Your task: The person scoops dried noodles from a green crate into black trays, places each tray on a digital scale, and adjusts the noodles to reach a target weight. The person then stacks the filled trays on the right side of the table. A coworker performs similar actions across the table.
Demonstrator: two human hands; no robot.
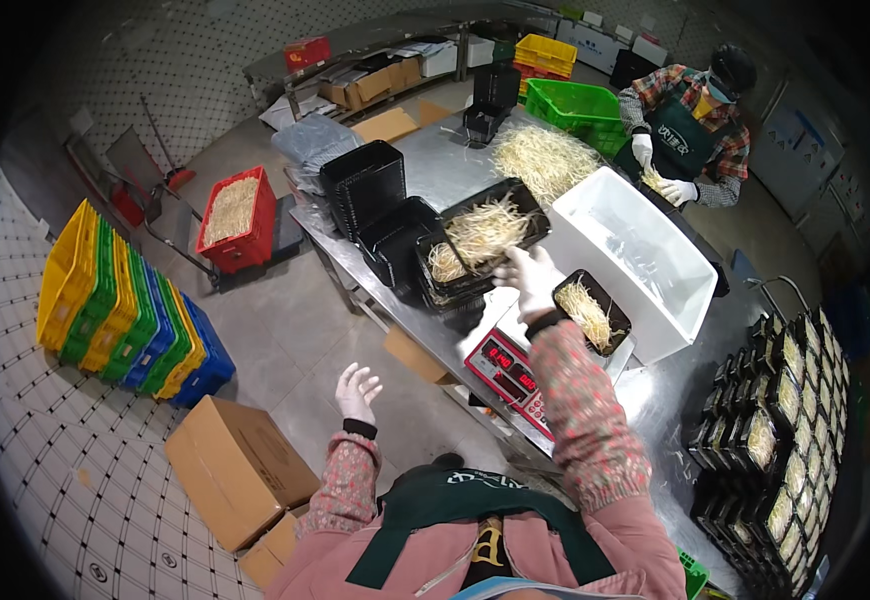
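My white-gloved left hand [356, 395] is open, palm up with fingers curled loosely, above the floor left of the steel table [425, 155]. My gloved right hand [525, 275] reaches with fingers apart to the near edge of a black tray of bean sprouts [485, 228], stacked on other trays; whether it touches is unclear. Below it sits a scale [500, 375] with a red panel. Another sprout-filled tray [587, 312] is beside my wrist, on the scale's right. Empty black containers [380, 220] stand at left, a white foam box [635, 250] at right.
A co-worker [695, 120] handles sprouts behind the box, near a sprout pile [540, 160] and green crate [570, 105]. Many packed trays [785, 430] stand stacked at right. Stacked coloured crates [130, 315], cardboard boxes [225, 460] and a red crate [235, 225] are on the left floor.
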